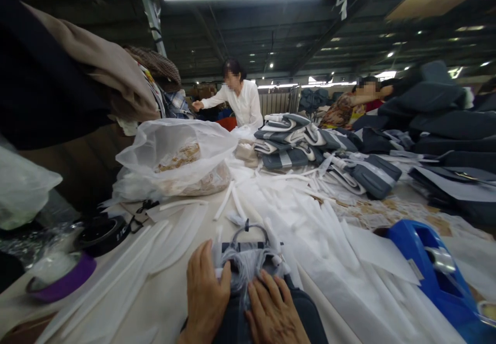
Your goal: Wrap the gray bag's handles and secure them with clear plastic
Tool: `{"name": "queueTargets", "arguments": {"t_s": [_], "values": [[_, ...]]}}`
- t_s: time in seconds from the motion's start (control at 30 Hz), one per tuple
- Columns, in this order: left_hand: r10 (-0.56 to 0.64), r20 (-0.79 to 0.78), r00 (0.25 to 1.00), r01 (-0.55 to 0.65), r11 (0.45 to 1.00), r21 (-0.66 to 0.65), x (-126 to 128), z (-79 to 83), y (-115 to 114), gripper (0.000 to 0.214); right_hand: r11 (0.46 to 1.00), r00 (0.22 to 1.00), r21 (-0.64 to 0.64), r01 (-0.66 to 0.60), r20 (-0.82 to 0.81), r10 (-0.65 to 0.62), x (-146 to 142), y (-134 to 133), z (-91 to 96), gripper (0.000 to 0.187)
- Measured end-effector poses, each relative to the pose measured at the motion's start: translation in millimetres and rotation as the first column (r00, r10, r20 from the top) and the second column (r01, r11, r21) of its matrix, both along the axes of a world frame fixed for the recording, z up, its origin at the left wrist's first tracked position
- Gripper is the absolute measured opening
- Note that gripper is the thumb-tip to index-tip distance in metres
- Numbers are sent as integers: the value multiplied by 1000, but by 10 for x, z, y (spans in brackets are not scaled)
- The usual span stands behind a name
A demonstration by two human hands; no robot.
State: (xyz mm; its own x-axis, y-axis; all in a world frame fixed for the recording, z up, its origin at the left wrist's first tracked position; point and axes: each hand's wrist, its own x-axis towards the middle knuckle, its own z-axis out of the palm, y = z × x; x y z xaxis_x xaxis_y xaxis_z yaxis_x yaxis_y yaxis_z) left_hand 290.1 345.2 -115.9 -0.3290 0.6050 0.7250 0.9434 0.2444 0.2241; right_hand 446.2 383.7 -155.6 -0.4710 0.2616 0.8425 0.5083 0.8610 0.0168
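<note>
— How is the dark folded garment (267,313) held?
— At the near table edge it is pressed flat by the left hand (205,295) and right hand (273,313), fingers spread, nothing gripped.
— And beyond?
— White strips (310,215), then stacked grey bundles (294,142).

My left grip (205,295) and right grip (273,310) rest side by side on a folded piece (267,308) at the near edge of the bench (170,287), the left one touching a bundle of cords (248,264) lying on that piece. Strips (310,220) spread across the bench beyond the bundle. A tape dispenser (434,269) sits to my right. Two tape rolls (83,248) lie to my left, and a bag (178,160) stands behind them. A stack (294,142) lies far behind the strips, with a person (240,101) behind it.
</note>
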Motion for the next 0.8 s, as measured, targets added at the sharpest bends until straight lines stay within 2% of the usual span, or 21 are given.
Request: {"name": "queueTargets", "arguments": {"t_s": [0.03,0.07,0.1,0.13,0.2,0.23,0.27,0.37,0.43,0.53,0.6,0.67,0.8], "values": [[-99,-65,993,99,995,11,26,33,32,34,1000,1000,3,-2,-9,2,-3,8,7,27],[-204,-84,975,200,979,-49,65,82,83,29,1000,1000,2,-3,-14,3,-4,13,18,27],[-289,-54,956,276,944,-180,115,140,153,26,1000,1000,-1,-3,-17,3,-4,17,31,27],[-336,4,942,318,886,-337,170,200,240,26,1000,1000,-7,0,-18,0,-3,21,44,27],[-314,107,943,311,725,-615,271,293,438,31,1000,1000,-9,11,-11,-11,3,34,59,28],[-279,123,952,283,658,-698,306,317,536,32,1000,1000,-2,19,-6,-19,4,44,57,29],[-255,121,959,258,618,-743,327,324,624,33,1000,1000,10,26,0,-26,2,55,46,31],[-253,106,962,236,572,-786,311,273,798,36,996,999,73,46,-22,-45,-47,87,-36,36],[-266,104,958,236,532,-813,270,221,840,38,992,991,95,86,-107,-76,-123,98,-115,38],[-310,56,949,203,467,-861,232,163,851,41,985,950,66,156,-283,-132,-248,101,-220,49],[-346,-16,938,145,437,-888,220,130,855,47,984,932,46,173,-331,-148,-289,100,-267,52],[-378,-80,922,104,443,-890,197,89,864,52,981,933,42,188,-319,-165,-292,94,-306,45],[-460,-130,878,119,474,-872,92,-28,869,56,974,952,46,223,-224,-207,-328,70,-440,32]]}}
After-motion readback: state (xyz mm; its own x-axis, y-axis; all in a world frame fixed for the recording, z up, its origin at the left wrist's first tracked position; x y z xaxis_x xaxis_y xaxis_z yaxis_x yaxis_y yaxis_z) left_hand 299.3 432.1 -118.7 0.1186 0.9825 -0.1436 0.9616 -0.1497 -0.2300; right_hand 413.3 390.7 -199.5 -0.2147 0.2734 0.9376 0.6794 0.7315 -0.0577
